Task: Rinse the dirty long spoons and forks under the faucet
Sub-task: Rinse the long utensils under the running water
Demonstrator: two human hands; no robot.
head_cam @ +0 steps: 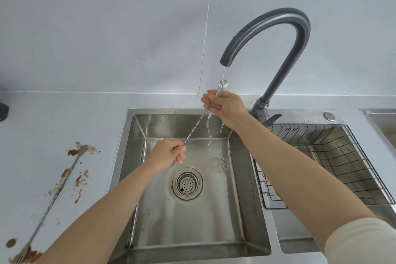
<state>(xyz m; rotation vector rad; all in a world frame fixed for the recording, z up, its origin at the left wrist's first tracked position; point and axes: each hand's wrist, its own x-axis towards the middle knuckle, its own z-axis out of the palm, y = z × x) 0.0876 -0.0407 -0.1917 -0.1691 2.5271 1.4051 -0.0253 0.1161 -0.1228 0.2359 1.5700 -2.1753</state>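
A long twisted-stem spoon [196, 126] slants over the steel sink [137, 126], its bowl up under the thin stream from the grey gooseneck faucet [278, 28]. My right hand [225, 105] is closed around the stem just below the bowl, with water running off it. My left hand [169, 152] grips the stem's lower end above the drain [187, 183]. A second long utensil [55, 193], smeared with brown sauce, lies on the counter at the left; its fork end is at the bottom left corner.
Brown sauce smears [80, 180] spot the white counter at the left. A black wire drying basket [334, 156] sits in the right basin. Another basin's edge [381, 118] shows at far right. A dark object [3, 111] is at the left edge.
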